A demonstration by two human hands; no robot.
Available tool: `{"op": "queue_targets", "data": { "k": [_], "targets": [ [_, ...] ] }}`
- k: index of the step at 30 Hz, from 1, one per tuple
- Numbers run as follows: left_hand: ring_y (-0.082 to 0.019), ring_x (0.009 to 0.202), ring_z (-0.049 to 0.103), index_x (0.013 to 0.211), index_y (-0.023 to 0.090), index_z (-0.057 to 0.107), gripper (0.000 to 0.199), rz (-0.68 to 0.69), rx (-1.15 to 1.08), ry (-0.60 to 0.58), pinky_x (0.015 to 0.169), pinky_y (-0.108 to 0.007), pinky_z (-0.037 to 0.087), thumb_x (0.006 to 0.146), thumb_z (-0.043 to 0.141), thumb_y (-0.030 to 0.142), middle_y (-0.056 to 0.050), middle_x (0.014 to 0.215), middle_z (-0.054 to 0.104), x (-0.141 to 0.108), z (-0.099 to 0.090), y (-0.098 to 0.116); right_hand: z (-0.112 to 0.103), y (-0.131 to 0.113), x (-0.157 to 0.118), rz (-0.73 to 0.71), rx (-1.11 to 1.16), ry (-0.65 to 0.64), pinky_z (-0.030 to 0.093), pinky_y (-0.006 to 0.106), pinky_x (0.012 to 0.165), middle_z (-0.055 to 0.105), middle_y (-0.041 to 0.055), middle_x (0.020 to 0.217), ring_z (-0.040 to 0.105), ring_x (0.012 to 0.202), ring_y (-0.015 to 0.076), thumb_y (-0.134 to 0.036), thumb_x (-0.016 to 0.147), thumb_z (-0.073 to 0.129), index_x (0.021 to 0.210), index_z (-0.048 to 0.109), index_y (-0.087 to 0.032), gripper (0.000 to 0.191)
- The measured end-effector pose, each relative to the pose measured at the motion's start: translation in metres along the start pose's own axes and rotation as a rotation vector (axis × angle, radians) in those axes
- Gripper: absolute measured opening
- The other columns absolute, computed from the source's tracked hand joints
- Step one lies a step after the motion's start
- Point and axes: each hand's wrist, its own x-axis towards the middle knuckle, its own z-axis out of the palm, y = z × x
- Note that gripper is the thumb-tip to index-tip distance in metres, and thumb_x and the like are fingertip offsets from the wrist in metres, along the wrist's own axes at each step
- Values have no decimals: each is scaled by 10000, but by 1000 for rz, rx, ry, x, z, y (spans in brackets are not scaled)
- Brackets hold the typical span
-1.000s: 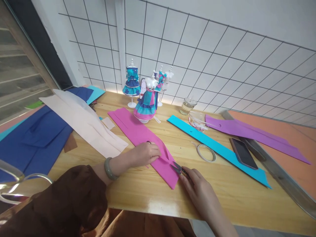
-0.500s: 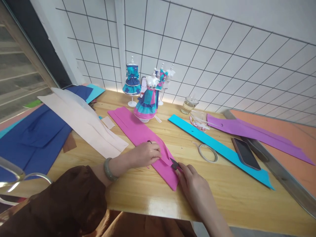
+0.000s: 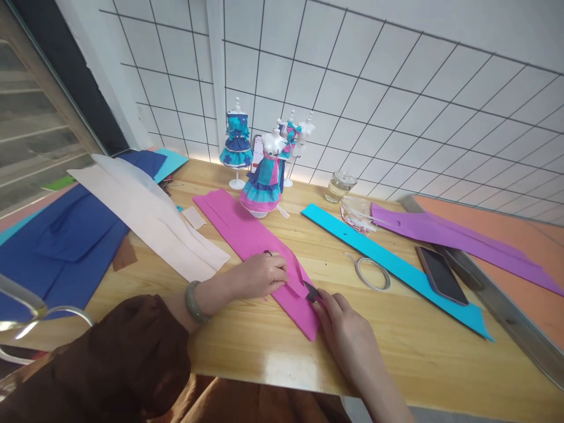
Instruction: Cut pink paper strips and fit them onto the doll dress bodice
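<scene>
A long strip of pink fabric (image 3: 247,229) lies slantwise on the wooden table in front of me. My left hand (image 3: 264,274) pinches a narrow raised piece at its edge, fingers closed. Close to that, my right hand (image 3: 341,320) is closed around small dark-bladed scissors (image 3: 311,292). The blades meet the narrow pink piece near the strip's near end, and my fingers hide most of the handles.
Doll-size dress forms in blue and pink outfits (image 3: 262,188) stand behind the pink fabric. Rightward lie a turquoise strip (image 3: 374,252), a tape roll (image 3: 372,274), a phone (image 3: 440,275) and purple fabric (image 3: 458,241). A glass (image 3: 340,187) stands behind. Pale (image 3: 150,214) and navy fabric (image 3: 66,252) lie left.
The scissor blades look closer together than before. Both hands stay in nearly the same place, and the view has shifted very slightly.
</scene>
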Motion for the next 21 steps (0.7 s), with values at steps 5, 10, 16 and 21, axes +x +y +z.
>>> {"op": "queue_targets", "data": {
  "k": [5,10,16,21],
  "targets": [
    [-155,805,502,816,189,653,223,8,12,-2,779,-294,373,879,439,201,-43,789,562,0,0,0,1,1,-1,10,-7,3,398,248,426,619,50,823,624,558,156,-345,939,303,1109,561,-207,338],
    [-153,794,500,817,185,657,210,19,12,2,769,-292,375,869,454,191,-45,791,565,1,0,0,2,1,-3,5,-10,-12,387,251,437,610,40,825,624,569,157,-345,939,311,1123,542,-219,321],
    [-151,781,496,812,181,663,209,24,6,7,753,-291,374,865,460,182,-49,794,567,1,1,0,2,1,-3,-3,-8,-8,363,246,436,604,36,808,616,558,151,-336,939,318,1120,537,-219,307],
    [-149,777,492,789,178,663,215,25,-7,19,759,-291,373,860,461,159,-46,776,564,1,1,-1,4,1,-3,-9,-12,-3,355,241,435,607,33,796,611,546,144,-329,937,329,1103,548,-215,298]
  ]
}}
